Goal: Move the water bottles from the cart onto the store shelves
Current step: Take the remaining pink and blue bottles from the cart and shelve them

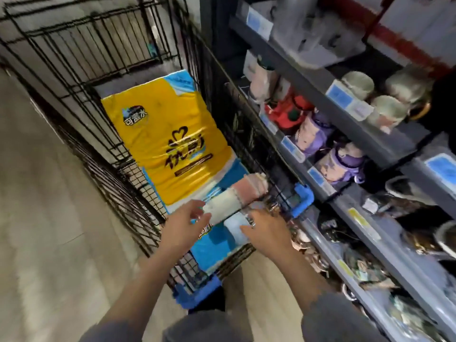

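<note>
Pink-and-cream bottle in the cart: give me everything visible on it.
The bottle lies on its side across the near end of the cart, on top of the yellow-and-blue pack. Its body is cream at the near end and pink toward the shelf side, where it nearly reaches the cart's wire wall; motion blur hides the lid and any print. The left hand touches its cream end with fingers loosely spread, not yet closed round it. The right hand hovers just below it, open.
</note>
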